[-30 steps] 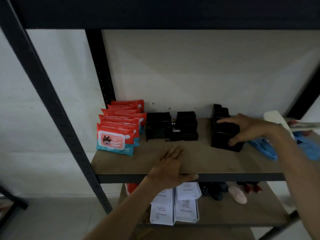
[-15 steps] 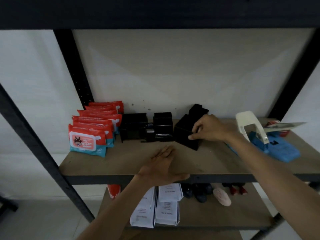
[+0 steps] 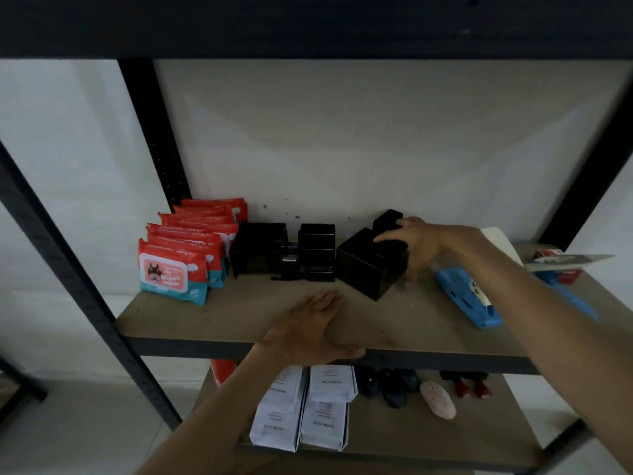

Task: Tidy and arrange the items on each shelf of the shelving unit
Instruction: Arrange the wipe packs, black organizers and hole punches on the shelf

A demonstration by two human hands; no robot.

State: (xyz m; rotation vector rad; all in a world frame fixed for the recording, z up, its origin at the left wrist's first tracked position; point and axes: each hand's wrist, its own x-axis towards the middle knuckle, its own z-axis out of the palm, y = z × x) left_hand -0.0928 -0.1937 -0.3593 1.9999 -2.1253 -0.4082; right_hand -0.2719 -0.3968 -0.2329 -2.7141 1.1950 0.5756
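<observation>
Three black desk organizers stand in a row on the wooden shelf (image 3: 260, 313). My right hand (image 3: 416, 243) grips the right-hand organizer (image 3: 368, 265), which sits turned at an angle, close beside the middle organizer (image 3: 313, 252). The left organizer (image 3: 258, 248) stands against a row of red wipes packs (image 3: 178, 265). My left hand (image 3: 313, 325) rests flat on the shelf's front edge, fingers straight, holding nothing.
A blue stapler-like tool (image 3: 471, 299) and a white-and-blue object (image 3: 498, 241) lie on the shelf to the right, with a small red box (image 3: 556, 265). The lower shelf holds white bags (image 3: 303, 409), dark shoes (image 3: 387, 385) and a pink item (image 3: 438, 401). Black uprights frame both sides.
My right hand has slid the right-hand organizer leftward, up against the other two. The view has shifted right. My left hand has stayed on the shelf edge.
</observation>
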